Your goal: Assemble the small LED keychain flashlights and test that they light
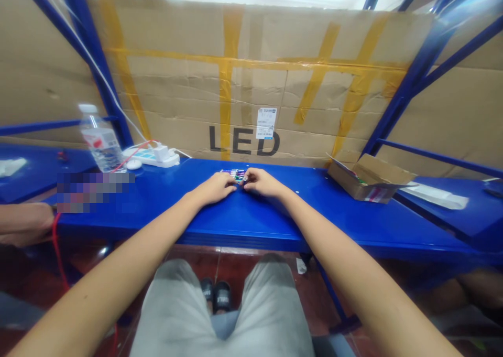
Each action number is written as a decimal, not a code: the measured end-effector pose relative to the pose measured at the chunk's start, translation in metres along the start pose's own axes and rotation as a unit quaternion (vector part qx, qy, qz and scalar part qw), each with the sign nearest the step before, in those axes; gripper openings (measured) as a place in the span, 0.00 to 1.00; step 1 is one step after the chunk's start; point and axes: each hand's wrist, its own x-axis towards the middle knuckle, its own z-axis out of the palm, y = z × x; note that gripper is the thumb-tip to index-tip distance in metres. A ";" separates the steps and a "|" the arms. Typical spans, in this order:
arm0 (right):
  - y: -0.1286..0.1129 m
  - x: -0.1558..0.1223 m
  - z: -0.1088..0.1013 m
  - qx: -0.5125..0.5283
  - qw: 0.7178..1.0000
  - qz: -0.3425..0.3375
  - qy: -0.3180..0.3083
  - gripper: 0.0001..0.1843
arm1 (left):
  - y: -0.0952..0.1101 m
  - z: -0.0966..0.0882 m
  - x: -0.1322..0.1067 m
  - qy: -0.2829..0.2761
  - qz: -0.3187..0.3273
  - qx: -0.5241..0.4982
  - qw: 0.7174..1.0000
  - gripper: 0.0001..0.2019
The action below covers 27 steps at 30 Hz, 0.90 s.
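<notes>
Both my arms reach forward over a blue shelf-like table [251, 215]. My left hand [215, 187] and my right hand [262, 182] meet at its middle, fingers curled and pinched together. Between and just behind them lies a small bunch of colourful little parts [234, 174], too small to name. My fingertips touch this bunch; what exactly each hand pinches is not clear.
A water bottle [99, 139] and a white power strip [154, 155] with a red cable stand at the left. An open cardboard box [367, 177] sits at the right. A taped cardboard wall marked LED [243, 141] stands behind. Another person's arm [23, 223] shows at the left edge.
</notes>
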 end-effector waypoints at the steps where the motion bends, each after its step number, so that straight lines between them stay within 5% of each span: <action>1: 0.000 0.000 0.000 -0.002 1.000 -0.001 -0.002 0.14 | -0.002 0.002 0.001 -0.007 -0.006 -0.001 1.000 0.08; 9: -0.001 -0.001 -0.002 -0.023 1.000 -0.012 -0.003 0.13 | -0.001 0.003 0.008 -0.003 -0.118 -0.082 0.990 0.04; 16: -0.003 -0.002 -0.001 -0.023 1.000 -0.011 -0.004 0.13 | -0.003 -0.003 -0.004 -0.026 -0.041 -0.079 0.996 0.10; 27: -0.003 -0.002 -0.003 -0.031 0.999 -0.008 -0.004 0.13 | 0.003 -0.004 -0.003 0.003 -0.031 -0.096 0.995 0.13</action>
